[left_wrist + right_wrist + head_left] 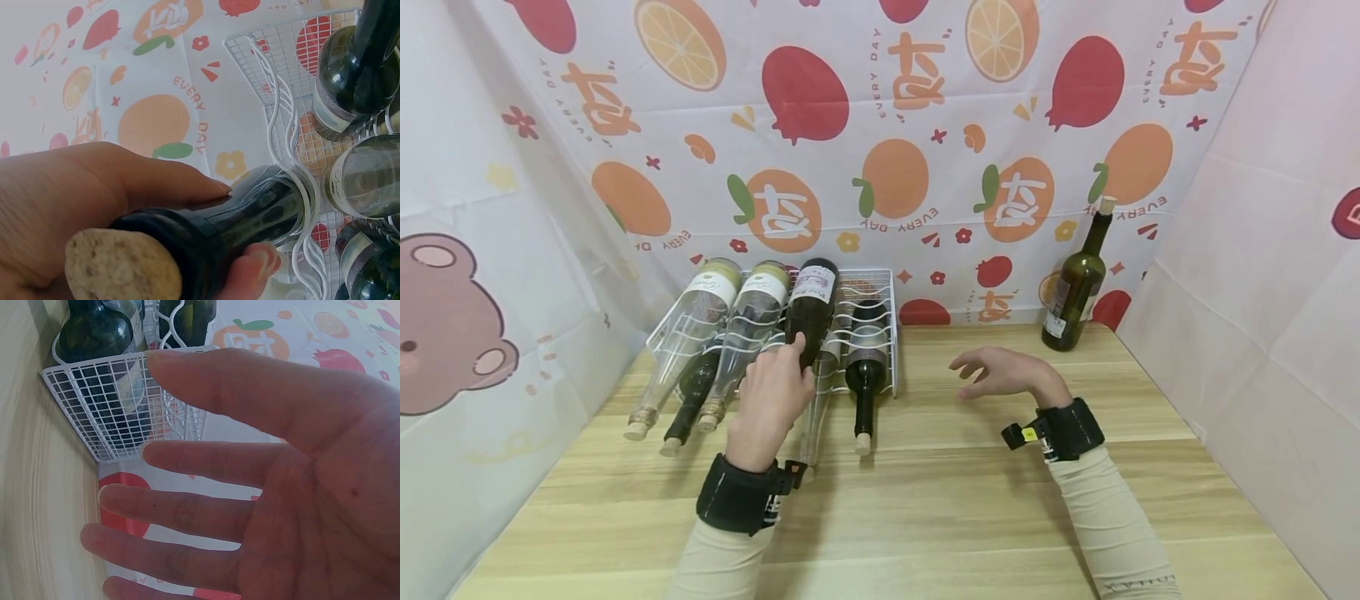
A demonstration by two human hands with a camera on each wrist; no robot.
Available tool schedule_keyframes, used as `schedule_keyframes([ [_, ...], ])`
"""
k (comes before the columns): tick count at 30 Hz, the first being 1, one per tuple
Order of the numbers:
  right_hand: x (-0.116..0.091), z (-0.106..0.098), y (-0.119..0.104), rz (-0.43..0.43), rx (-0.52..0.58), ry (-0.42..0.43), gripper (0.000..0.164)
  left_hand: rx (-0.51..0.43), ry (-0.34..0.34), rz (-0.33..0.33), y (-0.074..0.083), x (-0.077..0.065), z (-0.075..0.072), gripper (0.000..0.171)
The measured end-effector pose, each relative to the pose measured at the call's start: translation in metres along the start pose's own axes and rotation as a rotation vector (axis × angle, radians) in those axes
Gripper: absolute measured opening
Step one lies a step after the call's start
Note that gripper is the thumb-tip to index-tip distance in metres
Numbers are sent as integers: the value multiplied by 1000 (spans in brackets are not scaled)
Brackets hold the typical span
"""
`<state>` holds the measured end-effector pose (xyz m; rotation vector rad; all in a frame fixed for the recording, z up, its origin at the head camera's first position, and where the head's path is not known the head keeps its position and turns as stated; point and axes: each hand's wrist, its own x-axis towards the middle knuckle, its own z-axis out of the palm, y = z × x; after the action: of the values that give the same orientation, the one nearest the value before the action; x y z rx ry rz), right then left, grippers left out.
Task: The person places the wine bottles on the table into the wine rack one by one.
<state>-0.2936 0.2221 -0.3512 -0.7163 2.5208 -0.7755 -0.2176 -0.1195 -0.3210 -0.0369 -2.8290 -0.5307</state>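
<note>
My left hand grips the neck of a dark wine bottle with a pale label, its base toward the back wall. In the left wrist view this bottle's cork faces the camera, and its body lies against the wavy wires of a white rack. My right hand hangs above the table right of the rack, holding nothing. The right wrist view shows its fingers extended and spread apart.
Two clear bottles lie on the rack's upper level at left. Lower down lie dark bottles and a clear one, corked necks toward me. A green corked bottle stands upright at the back right. Fruit-print cloth backs the wooden table.
</note>
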Motion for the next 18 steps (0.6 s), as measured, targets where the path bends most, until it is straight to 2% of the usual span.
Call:
schedule_keyframes([
  [18, -1, 1, -2, -2, 6, 3, 55, -20, 72, 21, 0, 0, 1, 50],
])
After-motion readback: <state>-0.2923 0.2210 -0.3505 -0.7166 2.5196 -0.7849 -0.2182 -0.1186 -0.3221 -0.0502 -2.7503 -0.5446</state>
